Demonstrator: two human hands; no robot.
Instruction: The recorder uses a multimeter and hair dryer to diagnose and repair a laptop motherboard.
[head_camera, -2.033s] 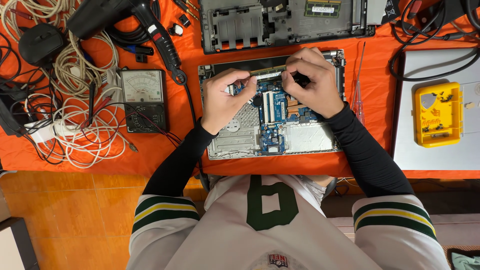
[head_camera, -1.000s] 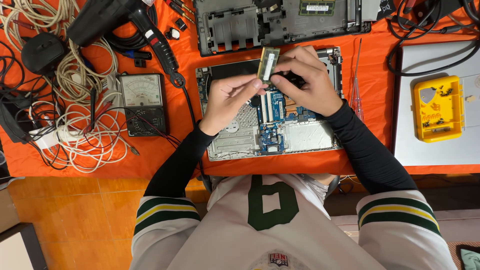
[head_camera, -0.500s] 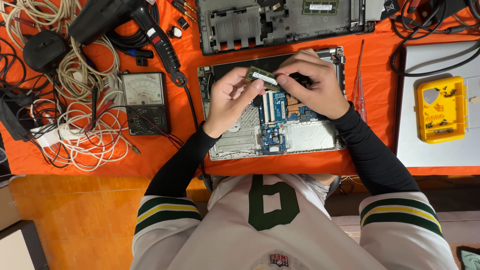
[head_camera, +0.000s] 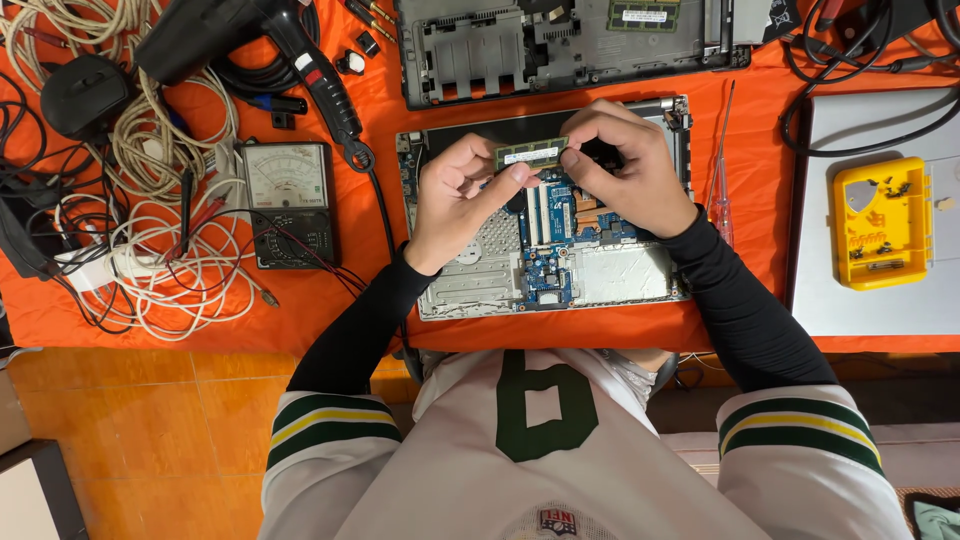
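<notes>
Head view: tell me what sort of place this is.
Probably a home electronics repair spot, set up on an orange cloth. An opened laptop lies with its board bare, both hands hold a memory module over it, and an analog multimeter and screwdriver lie beside.

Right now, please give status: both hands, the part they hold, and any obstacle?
Left hand and right hand pinch memory module by its ends. Module lifted above opened laptop. Nothing between them.

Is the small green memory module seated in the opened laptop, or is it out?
Out. Both hands, left hand and right hand, hold the memory module by its ends above the opened laptop.
</notes>
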